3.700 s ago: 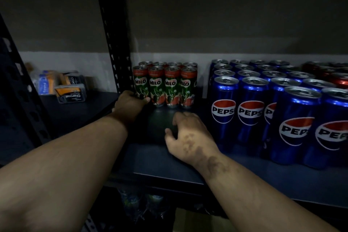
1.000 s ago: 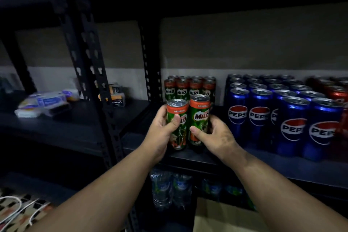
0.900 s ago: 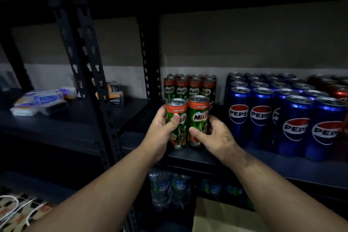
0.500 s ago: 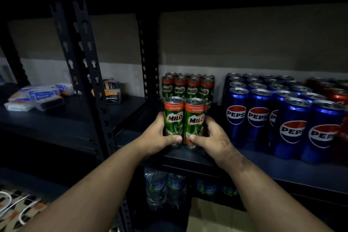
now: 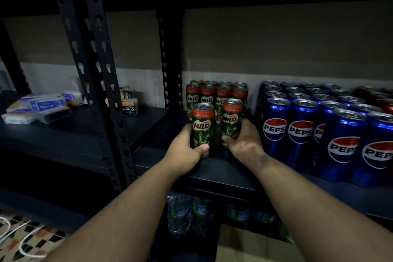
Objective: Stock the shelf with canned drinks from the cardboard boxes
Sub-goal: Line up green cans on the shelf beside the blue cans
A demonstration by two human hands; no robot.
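Dark metal shelf (image 5: 223, 173) has bare board along its front edge, left of the Pepsi cans (image 5: 319, 125); Milo cans (image 5: 217, 93) stand at the back, beside them; left hand (image 5: 184, 151) grasps one Milo can (image 5: 202, 127), right hand (image 5: 244, 140) grasps another (image 5: 231, 121), both upright just before that block; cardboard box (image 5: 255, 247) sits below.

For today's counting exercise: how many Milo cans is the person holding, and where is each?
2. One Milo can is gripped by the left hand; the other Milo can by the right hand. Both stand before the stocked Milo cans on the shelf; more may be hidden there.
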